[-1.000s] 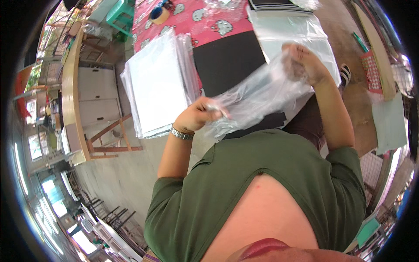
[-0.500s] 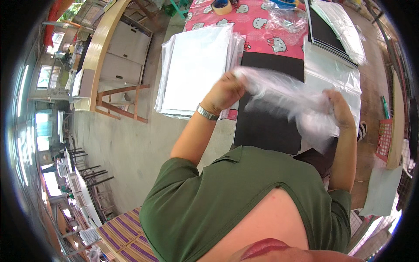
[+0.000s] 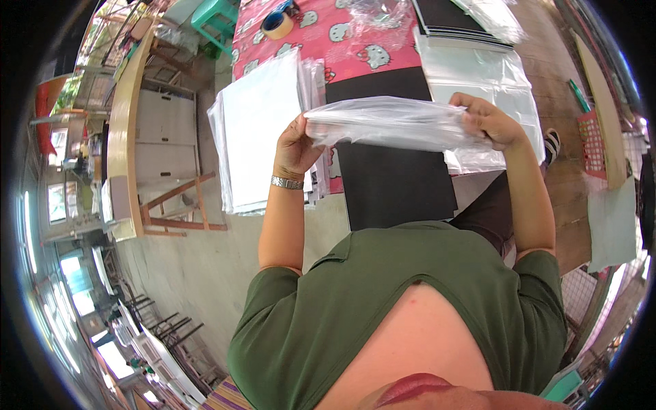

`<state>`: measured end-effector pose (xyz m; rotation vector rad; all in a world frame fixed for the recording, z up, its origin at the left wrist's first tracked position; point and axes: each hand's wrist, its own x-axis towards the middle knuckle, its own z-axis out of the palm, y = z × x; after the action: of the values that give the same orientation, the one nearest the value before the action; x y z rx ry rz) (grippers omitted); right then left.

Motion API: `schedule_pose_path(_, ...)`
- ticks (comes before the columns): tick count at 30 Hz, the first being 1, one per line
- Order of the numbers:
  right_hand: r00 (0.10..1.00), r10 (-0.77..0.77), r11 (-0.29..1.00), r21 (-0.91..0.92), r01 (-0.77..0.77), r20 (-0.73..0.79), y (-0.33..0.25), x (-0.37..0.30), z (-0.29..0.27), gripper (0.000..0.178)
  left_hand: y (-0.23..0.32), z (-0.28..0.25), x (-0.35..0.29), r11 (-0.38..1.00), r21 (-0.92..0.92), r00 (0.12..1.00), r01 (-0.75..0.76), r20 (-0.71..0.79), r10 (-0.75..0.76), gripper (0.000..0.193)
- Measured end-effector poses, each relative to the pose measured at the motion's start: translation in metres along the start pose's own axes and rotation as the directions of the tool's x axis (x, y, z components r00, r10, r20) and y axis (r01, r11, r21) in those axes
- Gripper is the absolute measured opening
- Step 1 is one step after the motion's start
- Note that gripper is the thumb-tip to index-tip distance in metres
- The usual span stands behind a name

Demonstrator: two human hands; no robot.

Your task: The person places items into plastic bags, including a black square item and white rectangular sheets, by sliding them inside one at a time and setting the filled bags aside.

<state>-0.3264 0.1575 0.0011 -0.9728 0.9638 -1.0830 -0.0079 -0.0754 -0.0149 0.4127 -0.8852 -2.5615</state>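
Pink patterned tablecloth (image 3: 355,41) fills the top of our view, and we count one black sheet (image 3: 393,178) lying on it as our landmark. Just above that sheet we hold one clear plastic bag (image 3: 389,124) stretched flat: our left hand (image 3: 295,147) clamps its left end, our right hand (image 3: 486,121) pinches its right end. Left of the sheet sits one stack of white sheets (image 3: 263,130); far above it, one tape roll (image 3: 277,24).

Plastic bag (image 3: 393,123) above black sheet (image 3: 393,174); paper stack (image 3: 263,130) left.
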Motion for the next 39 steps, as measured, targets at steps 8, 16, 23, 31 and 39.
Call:
schedule_pose_path(8,0.826,-0.151,0.987,-0.124,0.099,-0.543,0.026,0.087,-0.043,0.039,-0.003,-0.068,0.099,0.792,0.594,0.87,0.14,-0.456,0.189,0.024)
schedule_pose_path(16,0.756,-0.213,0.295,-0.778,-0.554,-0.619,0.06,0.142,-0.062,0.035,-0.011,-0.064,0.151,0.006,0.775,0.736,0.632,-0.603,0.308,0.027)
schedule_pose_path(23,0.726,-0.303,0.333,-0.783,-0.526,-0.617,0.044,0.137,-0.044,0.031,0.009,-0.096,0.144,-0.593,0.758,0.957,0.271,-0.281,0.079,0.019)
schedule_pose_path(31,0.774,-0.152,0.157,-0.789,-0.594,-0.614,0.041,0.141,-0.051,0.032,0.006,-0.07,0.142,0.213,0.818,0.821,0.534,-0.562,0.102,0.021)
schedule_pose_path(39,0.845,0.024,0.011,-0.846,-0.534,-0.533,0.025,0.142,-0.073,0.032,0.011,-0.048,0.15,0.25,0.827,0.839,0.504,-0.537,0.084,0.012)
